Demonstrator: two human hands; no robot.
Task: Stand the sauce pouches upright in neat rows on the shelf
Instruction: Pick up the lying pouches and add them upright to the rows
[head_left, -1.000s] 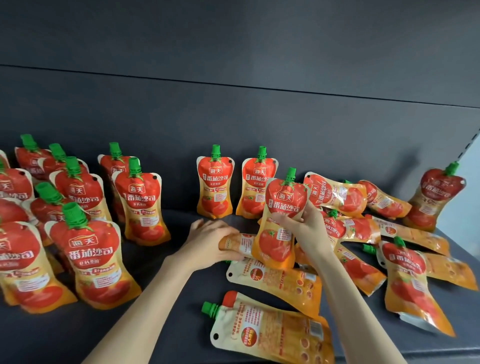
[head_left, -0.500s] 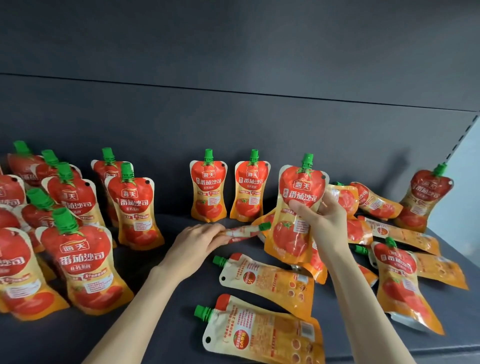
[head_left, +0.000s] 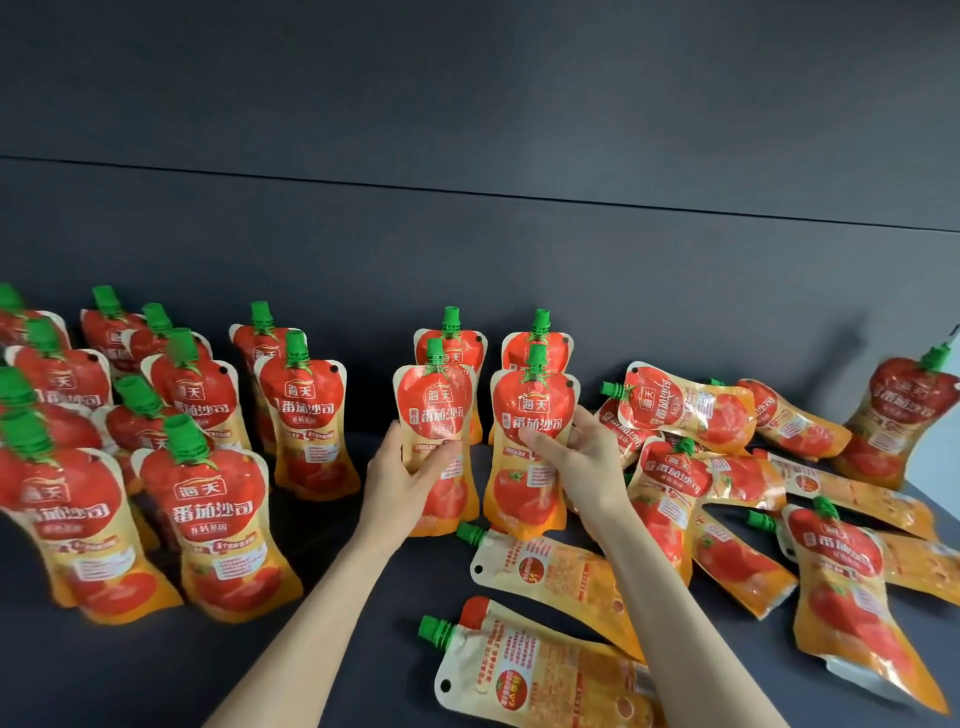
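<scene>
Since half a second ago both hands have raised pouches upright: my left hand (head_left: 410, 470) has its fingers closed around one pouch (head_left: 439, 441), my right hand (head_left: 582, 457) around another (head_left: 530, 447). Both stand caps-up, just in front of the back pair (head_left: 498, 343). Next flat pouch (head_left: 550, 566) lies nearest my right hand, cap pointing left.

Both my bare forearms reach forward side by side, my left hand (head_left: 402, 470) and my right hand (head_left: 584, 460) each raised with fingers curled and thumb closed in a grip.
</scene>
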